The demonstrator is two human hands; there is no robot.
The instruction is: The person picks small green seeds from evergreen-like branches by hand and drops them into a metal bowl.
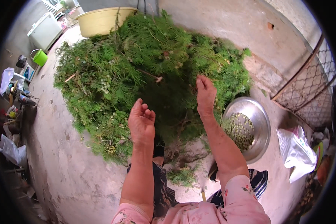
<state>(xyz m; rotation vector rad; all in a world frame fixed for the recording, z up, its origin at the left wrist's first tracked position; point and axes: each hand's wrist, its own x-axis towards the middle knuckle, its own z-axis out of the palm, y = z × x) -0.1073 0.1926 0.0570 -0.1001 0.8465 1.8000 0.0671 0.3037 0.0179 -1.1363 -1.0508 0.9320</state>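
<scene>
A large heap of cut green evergreen branches spreads over the floor in front of me, with small pale round cones among the sprigs. My left hand is raised over its near side, the fingers curled in; whatever they may hold does not show. Farther out and to the right, my right hand is closed, thumb pressed to the fingers, above the heap's right part; anything in the pinch is too small to make out. Right of my right forearm stands a wide metal basin with many small green cones in it.
A yellow tub stands behind the heap against the wall. At the far left are a green bucket and a white appliance. A white sack and a wire-mesh gate are to the right. Loose sprigs lie near my feet.
</scene>
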